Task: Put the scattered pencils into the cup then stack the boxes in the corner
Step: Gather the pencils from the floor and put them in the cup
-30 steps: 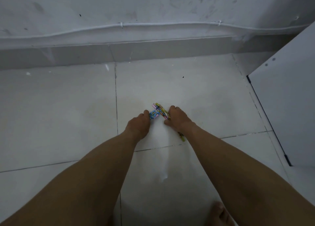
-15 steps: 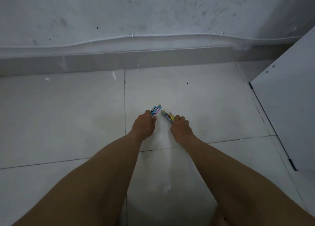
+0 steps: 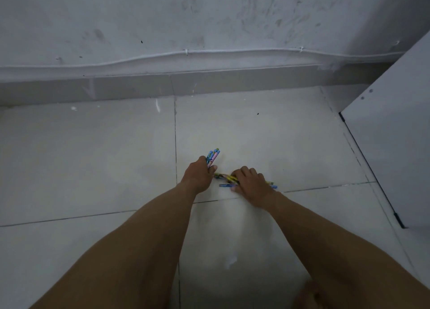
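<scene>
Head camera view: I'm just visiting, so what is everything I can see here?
pencils in hand: a small bundle, blue, pink and green, sticking up from the left hand.
pencils on floor: several, mixed colours, lying under the right hand.
floor: pale grey tiles, dark joints.
wall: one, white, scuffed, at the back.
cable: one, white, clipped along the wall.
panel: one, white, standing at the right.
left hand: grips the bundle.
right hand: fingers curled over the floor pencils.
</scene>
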